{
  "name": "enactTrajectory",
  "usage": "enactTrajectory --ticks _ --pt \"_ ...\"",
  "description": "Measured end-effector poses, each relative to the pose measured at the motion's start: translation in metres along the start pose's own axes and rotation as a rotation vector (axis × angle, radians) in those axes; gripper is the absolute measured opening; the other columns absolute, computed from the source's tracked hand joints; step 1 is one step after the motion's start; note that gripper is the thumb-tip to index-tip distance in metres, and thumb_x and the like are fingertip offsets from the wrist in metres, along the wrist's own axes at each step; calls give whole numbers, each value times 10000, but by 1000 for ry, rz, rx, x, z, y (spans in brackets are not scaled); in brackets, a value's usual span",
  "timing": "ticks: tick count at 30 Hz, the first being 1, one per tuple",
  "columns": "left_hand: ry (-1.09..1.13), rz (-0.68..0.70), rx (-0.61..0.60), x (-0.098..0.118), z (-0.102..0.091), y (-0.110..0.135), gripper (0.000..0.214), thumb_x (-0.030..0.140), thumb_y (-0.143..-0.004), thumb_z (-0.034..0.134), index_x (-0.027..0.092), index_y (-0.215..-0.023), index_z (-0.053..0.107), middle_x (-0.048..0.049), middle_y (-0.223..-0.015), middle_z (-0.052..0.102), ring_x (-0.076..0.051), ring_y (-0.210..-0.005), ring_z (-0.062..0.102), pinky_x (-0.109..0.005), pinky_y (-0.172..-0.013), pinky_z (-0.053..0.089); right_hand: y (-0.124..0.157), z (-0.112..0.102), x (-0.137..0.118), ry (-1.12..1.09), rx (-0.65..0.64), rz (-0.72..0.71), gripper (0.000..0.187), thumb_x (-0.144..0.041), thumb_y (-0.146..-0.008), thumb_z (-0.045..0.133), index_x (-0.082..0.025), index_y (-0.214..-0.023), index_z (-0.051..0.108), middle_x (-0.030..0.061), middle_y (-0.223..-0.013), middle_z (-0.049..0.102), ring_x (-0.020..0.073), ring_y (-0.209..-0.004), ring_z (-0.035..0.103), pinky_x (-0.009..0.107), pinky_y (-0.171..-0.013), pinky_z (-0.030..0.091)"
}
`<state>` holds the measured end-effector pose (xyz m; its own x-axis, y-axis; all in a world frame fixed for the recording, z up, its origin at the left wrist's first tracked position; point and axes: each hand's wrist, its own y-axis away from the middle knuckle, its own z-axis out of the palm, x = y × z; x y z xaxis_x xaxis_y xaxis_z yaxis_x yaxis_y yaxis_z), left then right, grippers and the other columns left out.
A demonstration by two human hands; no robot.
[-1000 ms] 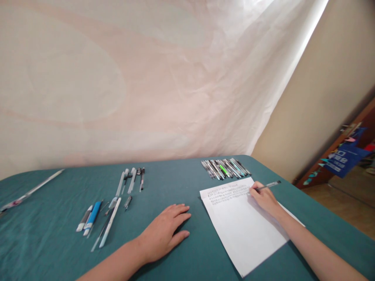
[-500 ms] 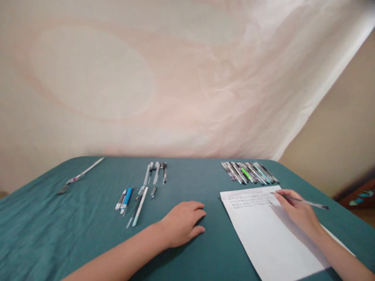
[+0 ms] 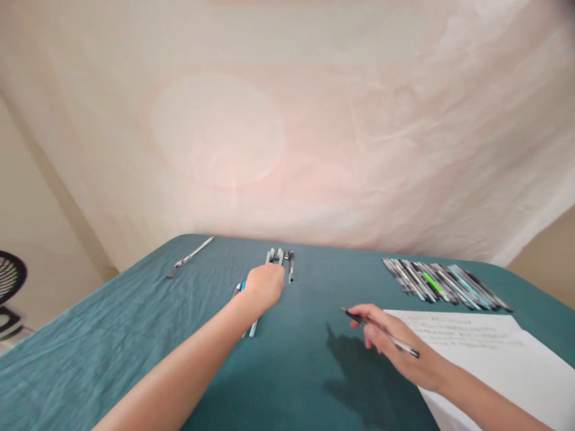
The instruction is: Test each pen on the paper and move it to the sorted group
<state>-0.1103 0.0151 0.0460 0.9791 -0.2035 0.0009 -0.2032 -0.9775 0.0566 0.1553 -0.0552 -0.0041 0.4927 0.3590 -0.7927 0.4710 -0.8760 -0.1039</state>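
Observation:
My right hand (image 3: 386,332) grips a pen (image 3: 405,346) with a clear barrel and dark grip. Its tip points left, and the hand is raised above the cloth left of the written paper (image 3: 503,365). My left hand (image 3: 265,286) is over the group of loose pen parts, seen from the back with its fingers curled down. What it holds, if anything, is hidden. Beneath and beside it show a white pen (image 3: 254,328) and a blue piece (image 3: 243,286), both partly covered. Behind it lie clear pen caps or barrels (image 3: 280,254) and a dark, slim pen part (image 3: 291,266).
A row of several pens (image 3: 444,284), one bright green, lies at the back right. At the far left a long white stick-like item (image 3: 193,252) rests on the green cloth (image 3: 135,323). Part of a black fan (image 3: 9,278) stands beyond the left edge.
My left hand has gone from lying spread on the cloth to the pen parts, its fingers now curled. My right hand has lifted off the paper and moved left with the pen. The view has turned left.

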Motion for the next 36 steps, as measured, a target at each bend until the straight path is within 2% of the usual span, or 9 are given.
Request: enactTrajectory --ticks 3,6,12,17,20,22,29,33,36 --pt "-1 -18 -7 -2 11 -5 174 200 -754 505 106 -825 633 -196 -929 646 -306 -880 614 -378 -705 474 -18 22 -13 164 -9 -110 244 -387 -868 388 -226 -1018 493 19 -799 595 154 -696 555 270 -639 421" --pt "10 -3 -7 -1 21 -7 162 198 -732 534 112 -835 624 -191 -939 645 -304 -888 613 -374 -710 472 -29 35 -9 239 15 -149 197 -366 -868 396 -224 -967 489 1 -755 579 147 -649 539 260 -614 391" --pt "49 46 35 3 32 -7 295 208 -714 547 141 -1001 550 -160 -948 636 -278 -897 604 -352 -728 452 -32 41 8 194 118 -134 163 -308 -863 405 -217 -964 495 -4 -746 573 135 -647 533 247 -615 395" --pt "244 249 60 10 46 -9 219 251 -738 506 171 -917 603 -79 -830 645 -220 -816 601 -291 -701 434 -25 31 4 133 191 -119 179 -274 -838 435 -204 -992 495 6 -775 592 132 -658 544 247 -623 411" --pt "399 403 62 21 51 -9 221 259 -766 474 168 -903 622 -62 -830 637 -189 -792 585 -267 -718 421 -11 19 0 104 234 -97 172 -283 -833 439 -201 -966 511 16 -788 596 140 -688 550 255 -646 425" --pt "499 455 66 30 52 -7 219 272 -779 464 162 -888 618 -56 -850 625 -171 -779 573 -255 -727 415 3 9 2 95 284 -60 175 -307 -826 447 -203 -942 527 23 -803 599 153 -722 555 270 -678 435" --pt "735 445 30 49 65 -1 234 360 -797 454 162 -853 564 -8 -729 589 -133 -657 532 -230 -616 407 54 -25 39 59 468 231 215 -382 -821 442 -206 -887 545 15 -770 593 179 -735 558 277 -661 438" --pt "791 419 58 50 74 -3 230 367 -797 455 161 -832 552 2 -717 582 -117 -628 509 -218 -583 392 70 -26 51 23 517 257 201 -383 -807 469 -206 -888 519 11 -784 572 175 -745 550 270 -668 437" --pt "793 423 73 51 75 -4 228 366 -798 456 162 -832 552 3 -731 586 -113 -630 501 -218 -586 387 73 -22 53 2 499 237 188 -373 -808 475 -203 -878 513 7 -773 564 171 -723 547 267 -652 433"
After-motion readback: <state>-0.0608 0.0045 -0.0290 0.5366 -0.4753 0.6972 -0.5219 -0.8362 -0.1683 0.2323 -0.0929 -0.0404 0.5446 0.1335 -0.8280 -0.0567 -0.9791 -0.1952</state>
